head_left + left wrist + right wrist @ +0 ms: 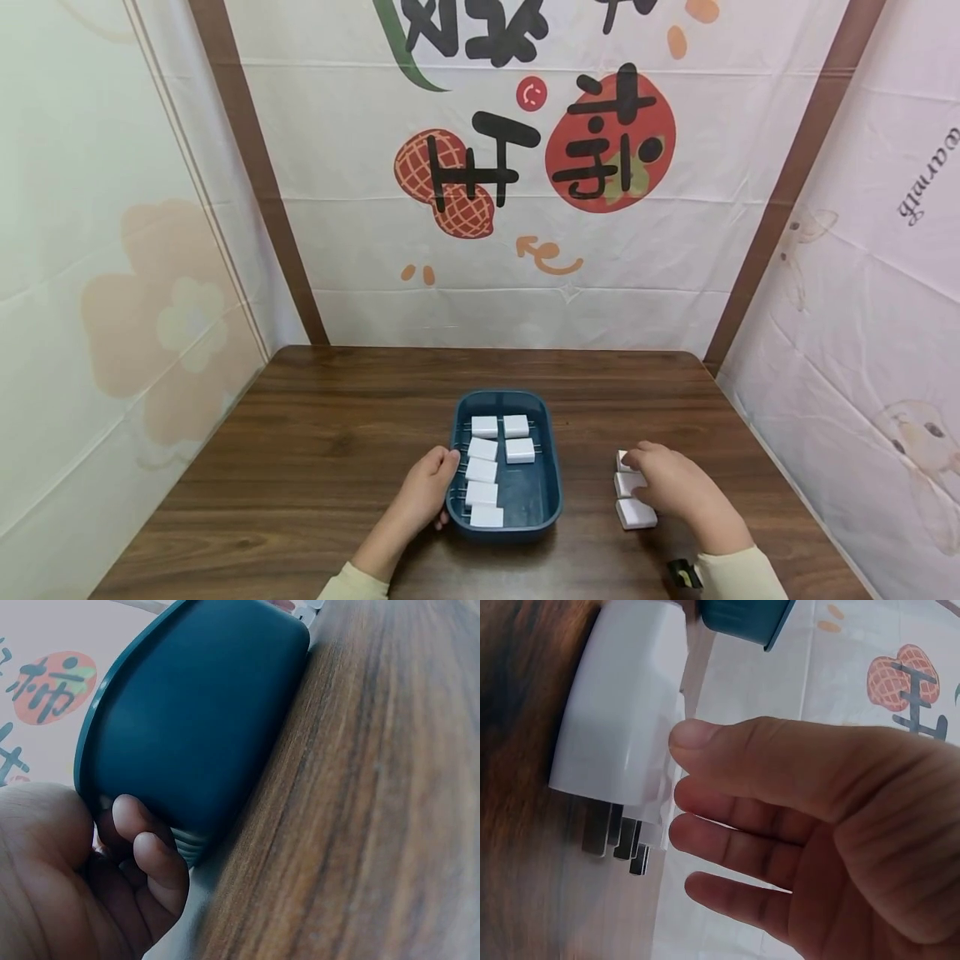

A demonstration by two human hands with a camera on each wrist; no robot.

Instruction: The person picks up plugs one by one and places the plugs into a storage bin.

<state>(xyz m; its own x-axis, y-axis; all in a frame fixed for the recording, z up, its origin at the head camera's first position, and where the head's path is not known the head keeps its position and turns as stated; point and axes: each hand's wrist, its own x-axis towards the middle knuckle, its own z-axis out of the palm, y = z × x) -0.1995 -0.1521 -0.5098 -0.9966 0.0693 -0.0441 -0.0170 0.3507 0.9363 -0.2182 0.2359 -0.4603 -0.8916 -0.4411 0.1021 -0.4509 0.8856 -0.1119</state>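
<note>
A dark blue plastic bin (528, 497) stands on the table, holding several white plug adapters (482, 471) in two columns, the left one longer. At its left rim my left hand (427, 487) grips the bin, thumb on top and fingers curled beneath the outer wall (195, 712). Right of the bin, three more white adapters (636, 514) lie in a row. Over the farthest of them is my right hand (678, 487), partly hiding it. In the right wrist view, the thumb and loosely bent fingers (727, 836) are beside the adapters, whose metal prongs (596, 829) show; exact contact is unclear.
The brown wood-grain table (337, 433) extends around the bin. A printed white curtain (360, 275) hangs behind it, with more cloth on both sides. By the right sleeve lies a small black and yellow object (682, 573).
</note>
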